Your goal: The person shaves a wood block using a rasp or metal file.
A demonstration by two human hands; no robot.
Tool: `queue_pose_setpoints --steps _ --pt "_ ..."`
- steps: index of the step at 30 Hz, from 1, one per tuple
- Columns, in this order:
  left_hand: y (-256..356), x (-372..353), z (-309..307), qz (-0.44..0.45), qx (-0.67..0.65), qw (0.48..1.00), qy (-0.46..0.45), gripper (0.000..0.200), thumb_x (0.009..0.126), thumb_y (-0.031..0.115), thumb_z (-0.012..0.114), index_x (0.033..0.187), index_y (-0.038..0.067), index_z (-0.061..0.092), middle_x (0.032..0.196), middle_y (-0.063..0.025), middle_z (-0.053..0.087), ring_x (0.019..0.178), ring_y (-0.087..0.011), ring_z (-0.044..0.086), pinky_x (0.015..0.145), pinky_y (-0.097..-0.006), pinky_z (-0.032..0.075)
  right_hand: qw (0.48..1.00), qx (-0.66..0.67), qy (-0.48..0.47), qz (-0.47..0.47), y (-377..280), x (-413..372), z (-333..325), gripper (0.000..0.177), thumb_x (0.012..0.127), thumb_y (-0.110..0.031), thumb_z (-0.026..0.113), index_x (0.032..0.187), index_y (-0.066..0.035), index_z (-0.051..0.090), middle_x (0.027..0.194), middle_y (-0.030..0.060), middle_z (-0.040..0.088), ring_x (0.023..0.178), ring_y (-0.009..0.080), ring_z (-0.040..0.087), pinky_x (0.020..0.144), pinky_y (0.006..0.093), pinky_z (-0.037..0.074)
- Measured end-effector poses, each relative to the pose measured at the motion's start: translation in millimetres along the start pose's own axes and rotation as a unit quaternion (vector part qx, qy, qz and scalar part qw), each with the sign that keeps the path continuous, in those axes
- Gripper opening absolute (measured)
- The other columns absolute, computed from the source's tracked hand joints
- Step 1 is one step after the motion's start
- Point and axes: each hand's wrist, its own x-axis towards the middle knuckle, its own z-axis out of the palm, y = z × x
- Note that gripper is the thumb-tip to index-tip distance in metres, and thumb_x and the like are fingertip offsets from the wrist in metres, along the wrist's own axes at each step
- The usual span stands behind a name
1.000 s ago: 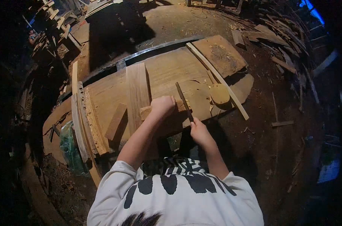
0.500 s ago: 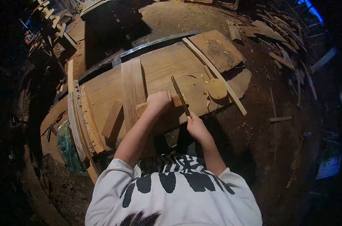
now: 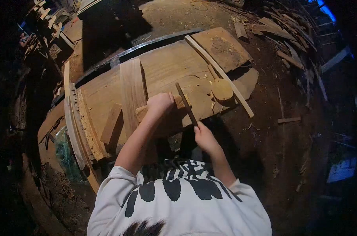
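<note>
My left hand [image 3: 160, 104] is closed over a short wooden block [image 3: 179, 103], pressing it on the workboard; part of the block is hidden under the hand. My right hand [image 3: 207, 139] grips the near end of a long, dark, narrow tool that looks like a file [image 3: 185, 103]. The file lies across the block's right end, its far tip pointing away from me. Under the block's left end runs a wide plank [image 3: 130, 84]. To the right of the file is a round wooden disc [image 3: 221, 89].
A thin strip [image 3: 225, 78] slants past the disc beside a thick board [image 3: 221, 47]. Left of the plank lie a loose block [image 3: 112, 122] and several long strips [image 3: 90, 122]. Scrap wood [image 3: 281, 29] is piled at the far right. A dark metal rail [image 3: 155, 43] edges the workboard [image 3: 166, 65].
The file and my right hand have drawn back slightly toward my body across the block. My left hand keeps its grip. The whole view has shifted a little.
</note>
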Motion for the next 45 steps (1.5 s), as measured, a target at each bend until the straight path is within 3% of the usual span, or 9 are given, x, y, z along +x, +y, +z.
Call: queue_pose_setpoints --steps 5,9,14,19,25,27,31,37,45 --pt "3.5 -7.7 -7.8 0.016 -0.016 1.0 -0.013 0.055 0.095 0.035 0.028 0.082 0.001 0.069 0.087 -0.0231 0.066 0.083 -0.0403 0.065 0.078 -0.0489 0.05 0.998 0.006 0.027 -0.058 -3.0 26.6 8.5 0.021 0.094 -0.016 0.043 0.106 0.0 0.051 0.096 0.029 0.058 0.096 0.0461 0.055 0.078 0.0449 0.045" --pt "-5.3 0.1 5.6 0.046 0.003 0.999 0.013 0.054 0.095 0.035 0.029 0.083 0.001 0.069 0.087 -0.0231 0.066 0.082 -0.04 0.065 0.078 -0.0484 0.05 0.999 -0.024 0.022 -0.01 2.0 -17.7 0.6 0.02 0.094 -0.016 0.043 0.105 0.0 0.05 0.09 0.0258 0.058 0.089 0.0446 0.056 0.074 0.0434 0.045" --pt "2.5 -5.7 -2.0 0.016 0.004 1.0 0.013 0.052 0.096 0.035 0.031 0.079 0.004 0.07 0.081 -0.0193 0.068 0.078 -0.0365 0.067 0.073 -0.0457 0.053 0.999 0.005 0.008 0.036 15.6 -32.5 1.8 0.021 0.094 -0.015 0.043 0.107 -0.001 0.051 0.096 0.025 0.061 0.094 0.044 0.057 0.075 0.0453 0.045" --pt "-3.2 -1.1 6.4 0.037 0.004 0.999 0.038 0.054 0.095 0.036 0.031 0.077 0.001 0.068 0.079 -0.0221 0.066 0.074 -0.0392 0.065 0.069 -0.0494 0.052 0.999 0.009 0.028 -0.032 0.4 24.0 10.8 0.027 0.094 -0.017 0.044 0.114 0.0 0.05 0.101 0.0312 0.058 0.101 0.0479 0.053 0.082 0.0492 0.044" --pt "0.8 -4.7 2.1 0.018 0.016 0.999 0.038 0.056 0.095 0.038 0.03 0.076 0.001 0.069 0.078 -0.022 0.066 0.074 -0.0385 0.066 0.07 -0.0482 0.053 0.999 0.007 0.022 -0.035 -1.3 10.9 8.8 0.022 0.094 -0.017 0.044 0.106 0.001 0.051 0.098 0.032 0.058 0.1 0.0485 0.052 0.083 0.0501 0.044" --pt "2.7 -7.5 -1.2 0.014 0.021 0.999 0.029 0.054 0.095 0.037 0.032 0.078 0.002 0.07 0.078 -0.0201 0.067 0.075 -0.0376 0.067 0.07 -0.0467 0.053 1.0 0.011 0.015 0.011 3.3 -16.6 3.4 0.021 0.095 -0.017 0.045 0.104 0.0 0.051 0.091 0.029 0.057 0.094 0.0457 0.056 0.078 0.0448 0.045" --pt "4.3 -10.4 -6.6 0.027 0.026 0.999 0.028 0.054 0.095 0.037 0.032 0.078 0.003 0.07 0.079 -0.0206 0.067 0.076 -0.0375 0.066 0.071 -0.0466 0.053 0.999 -0.006 0.051 0.0 27.1 -41.1 3.0 0.024 0.094 -0.016 0.045 0.111 0.0 0.051 0.092 0.0277 0.059 0.092 0.0464 0.056 0.077 0.0448 0.046" --pt "4.1 -5.8 -5.5 0.011 0.003 1.0 -0.005 0.056 0.095 0.038 0.03 0.084 -0.001 0.069 0.086 -0.0242 0.066 0.082 -0.0406 0.065 0.078 -0.049 0.05 0.999 -0.009 0.034 -0.024 4.0 13.2 14.8 0.02 0.094 -0.017 0.043 0.103 0.0 0.05 0.095 0.0299 0.058 0.095 0.0485 0.053 0.077 0.0497 0.044" --pt "4.8 -3.1 -9.3 -0.005 -0.001 0.999 -0.034 0.052 0.095 0.034 0.028 0.089 0.003 0.069 0.094 -0.0214 0.067 0.091 -0.0372 0.065 0.083 -0.0473 0.049 1.0 -0.014 0.022 0.01 6.7 -30.4 9.5 0.026 0.095 -0.018 0.043 0.113 -0.001 0.049 0.095 0.0315 0.058 0.096 0.0491 0.053 0.076 0.0521 0.043"
